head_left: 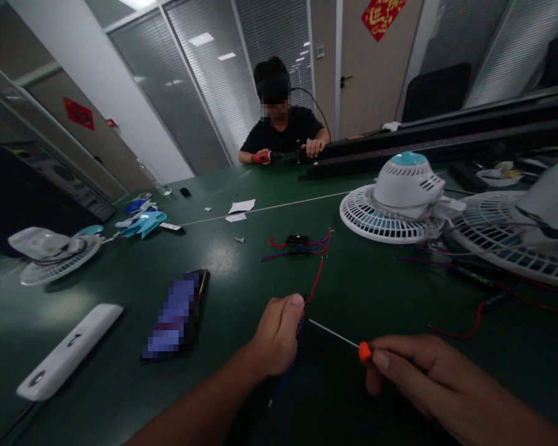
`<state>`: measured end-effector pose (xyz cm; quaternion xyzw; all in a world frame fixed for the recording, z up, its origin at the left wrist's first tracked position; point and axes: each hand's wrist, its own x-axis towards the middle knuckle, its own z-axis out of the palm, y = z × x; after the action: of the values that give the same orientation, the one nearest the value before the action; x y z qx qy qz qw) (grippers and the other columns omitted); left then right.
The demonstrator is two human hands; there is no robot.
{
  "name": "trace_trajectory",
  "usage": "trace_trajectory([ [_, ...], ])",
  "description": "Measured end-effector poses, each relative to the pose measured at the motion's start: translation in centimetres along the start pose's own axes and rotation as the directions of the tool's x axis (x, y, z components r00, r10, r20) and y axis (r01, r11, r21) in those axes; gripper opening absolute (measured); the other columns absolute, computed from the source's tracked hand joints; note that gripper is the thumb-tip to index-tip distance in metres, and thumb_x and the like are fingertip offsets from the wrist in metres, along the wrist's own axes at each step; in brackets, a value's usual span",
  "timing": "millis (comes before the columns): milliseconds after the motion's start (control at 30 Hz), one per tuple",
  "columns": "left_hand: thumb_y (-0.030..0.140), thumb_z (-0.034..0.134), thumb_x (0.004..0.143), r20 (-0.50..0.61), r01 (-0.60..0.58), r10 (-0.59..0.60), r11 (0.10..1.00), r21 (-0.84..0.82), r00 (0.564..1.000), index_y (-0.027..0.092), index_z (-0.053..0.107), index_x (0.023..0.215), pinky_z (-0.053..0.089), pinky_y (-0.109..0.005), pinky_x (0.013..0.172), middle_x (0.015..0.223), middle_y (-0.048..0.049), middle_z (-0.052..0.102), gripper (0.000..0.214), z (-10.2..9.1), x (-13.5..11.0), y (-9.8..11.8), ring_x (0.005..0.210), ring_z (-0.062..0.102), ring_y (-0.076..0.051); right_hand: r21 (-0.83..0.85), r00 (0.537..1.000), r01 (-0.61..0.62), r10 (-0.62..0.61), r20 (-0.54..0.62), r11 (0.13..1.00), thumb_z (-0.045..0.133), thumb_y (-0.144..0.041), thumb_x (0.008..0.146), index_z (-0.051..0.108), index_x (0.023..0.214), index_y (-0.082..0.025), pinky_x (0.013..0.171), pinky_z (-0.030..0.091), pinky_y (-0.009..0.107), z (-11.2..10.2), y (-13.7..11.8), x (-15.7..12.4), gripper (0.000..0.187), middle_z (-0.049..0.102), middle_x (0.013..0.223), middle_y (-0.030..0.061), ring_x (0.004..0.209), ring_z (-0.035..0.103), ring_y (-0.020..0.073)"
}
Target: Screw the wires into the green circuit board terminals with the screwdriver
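My left hand (278,334) is closed around a small dark electrical part (302,314), mostly hidden by the fingers. From its top sticks a red wire (315,282), and a blue wire (288,375) hangs below. My right hand (428,375) grips a screwdriver (335,333) by its orange handle. The thin shaft points left, its tip at or very close to the part; contact cannot be made out. Beyond the hands lie dark switch-like pieces (297,240) with red and blue wires.
White fan heads (402,189) with grilles stand at right, loose wires (478,319) before them. At left are a phone (174,319), a white power bank-like bar (69,353), another fan (58,251) and blue blades (144,224). Across the green table (223,279) a person (283,124) holds a red tool.
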<state>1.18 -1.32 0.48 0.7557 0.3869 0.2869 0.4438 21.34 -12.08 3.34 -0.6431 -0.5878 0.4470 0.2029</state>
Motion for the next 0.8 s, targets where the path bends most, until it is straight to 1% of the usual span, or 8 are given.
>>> trace_trajectory([
  [167,0.046,0.026,0.097,-0.018,0.01,-0.01,1.0,0.012,1.0,0.021,0.038,0.057,0.031,-0.028,0.055,0.052,0.004,0.035,0.048,-0.01,0.05,0.08,0.05,0.037,-0.012,-0.018,0.999,0.041,-0.041,-0.002,0.999,0.038,-0.047,0.093,0.07,0.075,-0.026,0.052,0.041,0.024,0.08,-0.02,0.34,0.042,0.059,0.066,-0.0004,0.057,0.051,0.0148],
  [300,0.044,0.025,0.097,-0.011,0.006,-0.006,1.0,-0.002,1.0,0.021,0.038,0.057,0.03,-0.028,0.054,0.051,0.0043,0.035,0.048,0.03,0.07,-0.05,0.049,0.037,-0.012,-0.037,0.998,0.058,-0.058,-0.008,0.998,0.038,-0.046,0.093,0.069,0.074,-0.026,0.053,0.041,0.025,0.16,0.17,0.3,0.041,0.06,0.067,-0.0006,0.059,0.053,0.015],
  [400,0.045,0.025,0.097,-0.012,0.009,-0.009,1.0,-0.013,1.0,0.021,0.037,0.058,0.03,-0.027,0.054,0.051,0.0046,0.035,0.048,0.06,0.05,-0.09,0.049,0.036,-0.012,-0.042,0.997,0.074,-0.075,-0.015,0.996,0.038,-0.045,0.093,0.068,0.074,-0.026,0.059,0.043,0.026,0.2,0.19,0.22,0.04,0.063,0.069,-0.0002,0.064,0.057,0.016],
  [633,0.046,0.025,0.097,-0.009,0.001,-0.002,1.0,-0.01,1.0,0.021,0.038,0.058,0.03,-0.028,0.054,0.052,0.0045,0.035,0.049,0.04,0.09,-0.01,0.049,0.036,-0.012,-0.024,0.995,0.098,-0.098,-0.001,0.995,0.038,-0.043,0.093,0.067,0.073,-0.025,0.055,0.041,0.025,0.14,0.13,0.26,0.039,0.062,0.067,-0.0007,0.06,0.055,0.0147],
  [800,0.044,0.026,0.098,-0.003,-0.008,0.008,1.0,-0.01,1.0,0.02,0.039,0.058,0.03,-0.027,0.055,0.052,0.0046,0.035,0.048,-0.02,0.14,-0.09,0.05,0.037,-0.012,-0.037,0.997,0.08,-0.08,0.004,0.996,0.038,-0.043,0.093,0.067,0.074,-0.025,0.054,0.04,0.025,0.06,0.25,0.24,0.039,0.06,0.066,-0.0006,0.059,0.054,0.0146],
])
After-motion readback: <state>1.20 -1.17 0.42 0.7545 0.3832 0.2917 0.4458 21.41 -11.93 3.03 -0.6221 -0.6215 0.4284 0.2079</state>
